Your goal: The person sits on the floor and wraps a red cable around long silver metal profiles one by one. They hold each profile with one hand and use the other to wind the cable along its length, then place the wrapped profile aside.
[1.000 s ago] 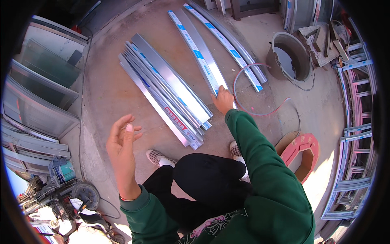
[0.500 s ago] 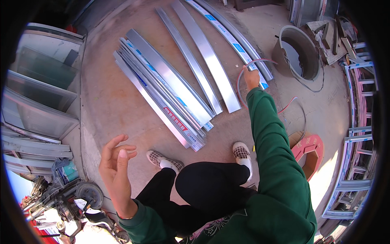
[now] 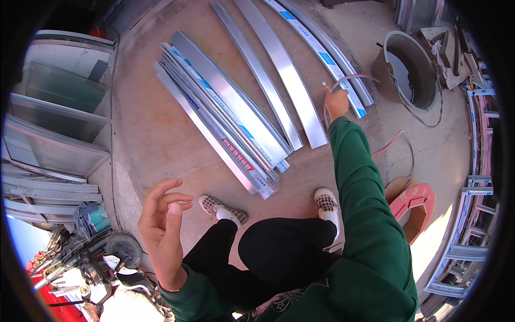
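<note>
My right hand reaches forward, its fingers closed on a thin red-and-grey strip. The strip curves up and right from the hand, and another length of it lies on the ground beyond my forearm. Just right of this hand is the near end of a long aluminium profile with white-and-blue film; I cannot tell whether they touch. Nearer my body on the left, my left hand is raised, fingers apart and curved, holding nothing. A bundle of aluminium profiles lies between the hands, with two separate lengths beside it.
At right are a grey bucket with a cord and a red octagonal cardboard reel. Window frames stand along the right edge. Glass panels lean at left, above a wheeled machine. My shoes are near the bundle.
The whole view has shifted slightly, so the ground things appear farther right. My right hand, still gripping the strip, has moved a little left from the film-covered profile. My left hand stays open.
</note>
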`<state>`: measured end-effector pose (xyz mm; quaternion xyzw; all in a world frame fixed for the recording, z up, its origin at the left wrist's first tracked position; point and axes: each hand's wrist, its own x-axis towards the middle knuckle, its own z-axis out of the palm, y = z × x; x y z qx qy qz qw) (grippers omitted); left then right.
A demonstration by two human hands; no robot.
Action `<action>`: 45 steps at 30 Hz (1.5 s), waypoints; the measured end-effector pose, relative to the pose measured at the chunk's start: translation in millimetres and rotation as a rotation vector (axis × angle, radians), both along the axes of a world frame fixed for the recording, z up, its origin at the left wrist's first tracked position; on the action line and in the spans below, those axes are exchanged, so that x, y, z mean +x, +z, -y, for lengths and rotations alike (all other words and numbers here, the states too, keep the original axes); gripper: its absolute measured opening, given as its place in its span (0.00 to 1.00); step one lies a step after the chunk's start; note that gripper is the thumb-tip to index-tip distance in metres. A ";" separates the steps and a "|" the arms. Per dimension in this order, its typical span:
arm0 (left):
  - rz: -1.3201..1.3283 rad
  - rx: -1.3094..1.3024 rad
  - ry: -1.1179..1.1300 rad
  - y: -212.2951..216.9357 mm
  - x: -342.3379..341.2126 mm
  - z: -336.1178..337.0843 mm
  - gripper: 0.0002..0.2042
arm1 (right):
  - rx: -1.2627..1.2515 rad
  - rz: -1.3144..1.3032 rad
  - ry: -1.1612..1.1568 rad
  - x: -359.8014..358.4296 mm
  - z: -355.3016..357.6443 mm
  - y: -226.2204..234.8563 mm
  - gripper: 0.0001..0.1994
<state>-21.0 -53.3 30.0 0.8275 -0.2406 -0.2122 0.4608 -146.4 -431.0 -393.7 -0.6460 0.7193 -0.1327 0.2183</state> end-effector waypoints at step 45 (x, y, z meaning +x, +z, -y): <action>-0.134 -0.021 -0.037 4.3 -5.4 5.1 0.15 | -0.091 -0.451 0.534 -72.8 55.3 -14.4 0.16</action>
